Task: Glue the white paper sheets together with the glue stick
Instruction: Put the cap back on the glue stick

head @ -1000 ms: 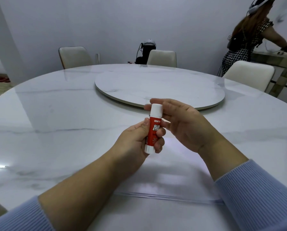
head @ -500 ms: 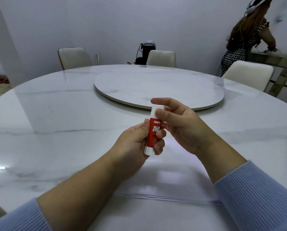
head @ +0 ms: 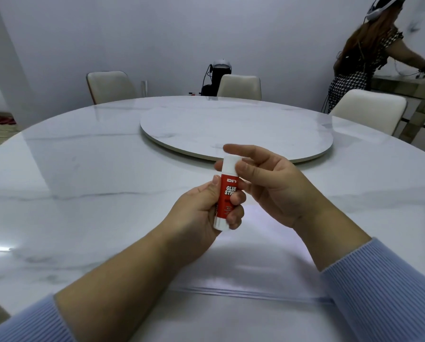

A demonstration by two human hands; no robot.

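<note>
Head view: left hand (head: 201,213) raised over the table (head: 83,193), fingers curled round the red body of the glue stick (head: 227,193), thumb along its left side. Right hand (head: 273,186) beside it, thumb and fingers pinching the white cap (head: 230,164), index finger lifted above. Stick upright, tilted slightly, cap on, white base showing below the left fingers. Paper sheets (head: 251,272) flat on the table beneath both wrists, near edge just shy of the sleeves. Bare marble to the left and right; turntable (head: 231,127) well beyond the hands.
</note>
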